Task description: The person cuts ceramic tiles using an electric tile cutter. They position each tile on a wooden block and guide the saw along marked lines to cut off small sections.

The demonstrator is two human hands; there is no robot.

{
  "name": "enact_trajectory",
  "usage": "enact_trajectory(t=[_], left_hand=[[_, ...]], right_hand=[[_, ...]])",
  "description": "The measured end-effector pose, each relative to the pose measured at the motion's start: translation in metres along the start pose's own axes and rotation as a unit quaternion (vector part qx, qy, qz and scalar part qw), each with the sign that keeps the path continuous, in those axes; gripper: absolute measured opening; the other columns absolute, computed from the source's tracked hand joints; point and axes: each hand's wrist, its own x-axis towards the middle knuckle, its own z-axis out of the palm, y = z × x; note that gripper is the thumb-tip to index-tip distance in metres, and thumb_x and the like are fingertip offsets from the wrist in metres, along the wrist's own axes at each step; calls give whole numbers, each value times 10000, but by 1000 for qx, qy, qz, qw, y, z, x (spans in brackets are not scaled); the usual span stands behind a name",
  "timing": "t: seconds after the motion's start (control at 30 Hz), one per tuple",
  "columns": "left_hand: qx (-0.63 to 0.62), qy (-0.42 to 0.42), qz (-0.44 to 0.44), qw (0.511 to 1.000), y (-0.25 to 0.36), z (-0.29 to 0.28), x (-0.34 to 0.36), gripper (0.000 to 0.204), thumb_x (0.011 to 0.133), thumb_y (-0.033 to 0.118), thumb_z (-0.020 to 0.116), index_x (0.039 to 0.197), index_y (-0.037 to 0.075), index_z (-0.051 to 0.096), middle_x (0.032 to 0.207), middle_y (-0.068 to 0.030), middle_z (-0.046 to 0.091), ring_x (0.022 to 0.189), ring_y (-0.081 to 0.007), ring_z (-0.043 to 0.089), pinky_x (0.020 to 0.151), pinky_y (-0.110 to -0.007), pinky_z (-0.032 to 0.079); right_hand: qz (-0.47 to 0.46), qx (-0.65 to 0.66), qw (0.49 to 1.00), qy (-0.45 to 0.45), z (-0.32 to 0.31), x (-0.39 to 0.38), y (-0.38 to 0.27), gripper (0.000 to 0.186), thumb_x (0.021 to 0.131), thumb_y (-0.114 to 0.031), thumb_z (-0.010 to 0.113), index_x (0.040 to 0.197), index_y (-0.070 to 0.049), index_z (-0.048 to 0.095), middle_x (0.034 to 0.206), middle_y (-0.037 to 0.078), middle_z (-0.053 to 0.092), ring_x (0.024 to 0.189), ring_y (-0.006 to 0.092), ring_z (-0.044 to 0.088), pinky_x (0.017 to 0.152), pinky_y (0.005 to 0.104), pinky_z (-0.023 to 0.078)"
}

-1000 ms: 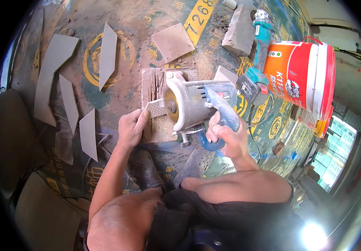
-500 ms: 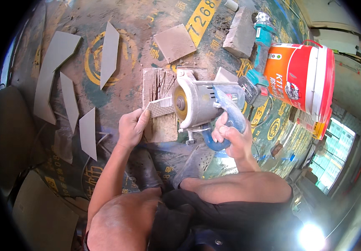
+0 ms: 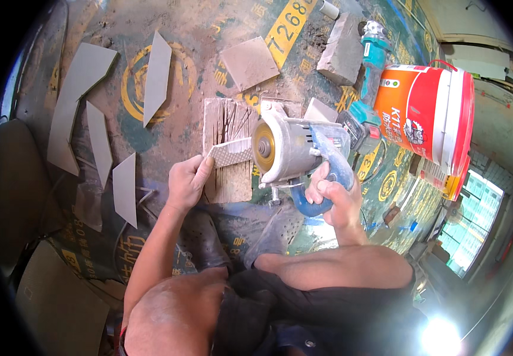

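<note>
My left hand (image 3: pixel 187 183) pinches the near end of a narrow tile strip (image 3: pixel 230 152) between thumb and fingers, its textured side showing. The strip's far end reaches the yellow disc of a tile cutter (image 3: pixel 292 148); I cannot tell whether they touch. My right hand (image 3: pixel 338 196) is wrapped round the cutter's blue handle, tilting the tool with its blade toward the left. Under the strip lies a scored board (image 3: pixel 227 188) with many cut grooves. Part of that board is hidden behind the cutter.
Several cut tile pieces (image 3: pixel 157 77) lie on the left. A squarish tile (image 3: pixel 249 63) and a grey block (image 3: pixel 342 50) lie beyond the board. An angle grinder (image 3: pixel 375 56) rests against a red and white bucket (image 3: pixel 423 110) at the right. My shoes (image 3: pixel 206 237) stand close behind the board.
My right hand has shifted the tile cutter slightly to the right, and more of the scored board shows. My left hand holds the strip in nearly the same place.
</note>
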Motion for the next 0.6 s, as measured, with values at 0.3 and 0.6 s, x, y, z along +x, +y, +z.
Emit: enact_trajectory(t=[0.3,0.6], left_hand=[[-4,0,4,1000,4,0,1,497,1013,396,562,715,1,517,620,-178,410,541,-310,401,538,-400,379],[2,0,7,1000,0,-1,0,505,1011,411,564,720,1,519,632,-191,413,555,-341,403,543,-399,386]], right_hand=[[16,-16,1000,-9,17,6,3,188,803,-37,638,968,-28,550,798,64,568,617,137,556,610,316,478],[2,-4,1000,20,3,2,0,218,793,-17,621,996,-14,544,793,69,562,606,142,544,607,332,485]])
